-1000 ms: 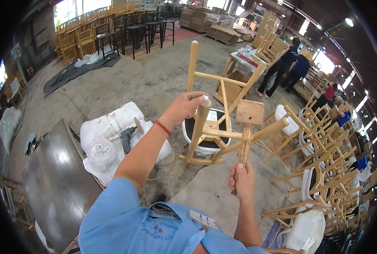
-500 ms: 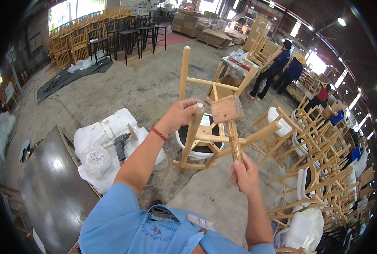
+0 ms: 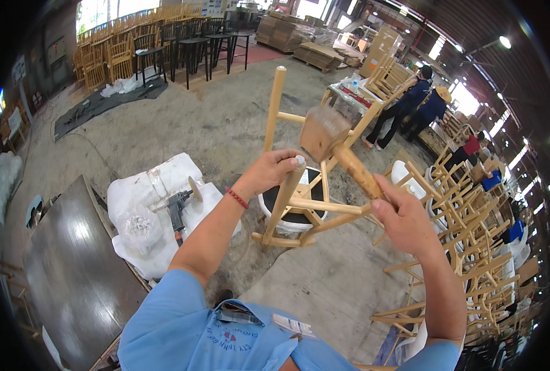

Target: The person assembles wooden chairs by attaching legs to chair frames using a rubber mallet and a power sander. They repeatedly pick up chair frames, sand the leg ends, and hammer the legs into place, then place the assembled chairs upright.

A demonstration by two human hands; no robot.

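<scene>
An upside-down wooden chair (image 3: pixel 334 207) stands before me, legs up, its dark seat underside (image 3: pixel 298 212) and white rim low between them. My left hand (image 3: pixel 270 173) is closed round the top of the nearest leg (image 3: pixel 281 207), thumb and fingers beside a small white cap (image 3: pixel 300 160) on its end. In my right hand (image 3: pixel 401 213) is the handle of a wooden mallet (image 3: pixel 324 134). The mallet's block head, slightly blurred, hangs above and right of the capped leg end, apart from it.
White padding (image 3: pixel 154 179) at left bears a power tool (image 3: pixel 178 210) and a bag of small white pieces (image 3: pixel 140 226). A dark tabletop (image 3: pixel 71 247) lies left of it. Many wooden chairs (image 3: pixel 473 235) crowd the right. Two people (image 3: pixel 405 102) stand at the far right.
My right hand has swung up and to the right, and the mallet now tilts with its head higher and further left. My left hand stays on the leg top.
</scene>
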